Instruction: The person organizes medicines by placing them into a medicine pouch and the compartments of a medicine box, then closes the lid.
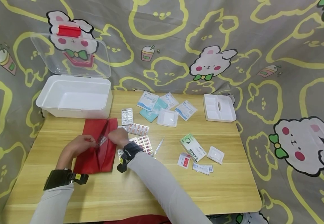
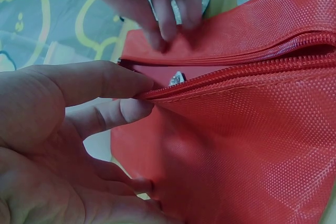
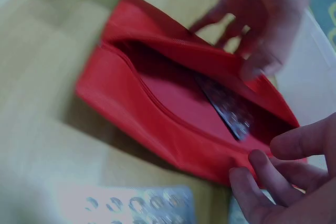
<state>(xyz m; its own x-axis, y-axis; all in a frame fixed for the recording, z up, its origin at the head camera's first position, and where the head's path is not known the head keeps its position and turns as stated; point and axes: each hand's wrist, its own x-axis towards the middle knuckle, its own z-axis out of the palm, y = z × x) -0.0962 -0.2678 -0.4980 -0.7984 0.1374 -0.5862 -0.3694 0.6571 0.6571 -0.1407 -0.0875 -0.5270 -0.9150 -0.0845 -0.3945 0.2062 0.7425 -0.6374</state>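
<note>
A red zippered pouch (image 1: 87, 161) lies on the table with its long zip opening spread. At one zipped edge, my left hand (image 1: 79, 145) pinches the fabric between thumb and forefinger, as the left wrist view shows. Across the opening, my right hand (image 1: 119, 137) is at the opposite side, fingers (image 3: 244, 182) loosely bent at the rim and holding nothing. A silvery blister pack (image 3: 226, 106) lies inside the pouch; only its corner shows in the left wrist view. More blister packs (image 1: 142, 141) lie just right of the pouch, partly behind my right wrist.
Behind the pouch stands a white box (image 1: 75, 113) with its clear lid (image 1: 75, 59) raised. Surgical packets (image 1: 185, 109) lie at the back middle, near a white divided tray (image 1: 220, 116). Tweezers (image 1: 159, 145), a green-white medicine carton (image 1: 192, 147) and small packets (image 1: 202, 168) lie rightward.
</note>
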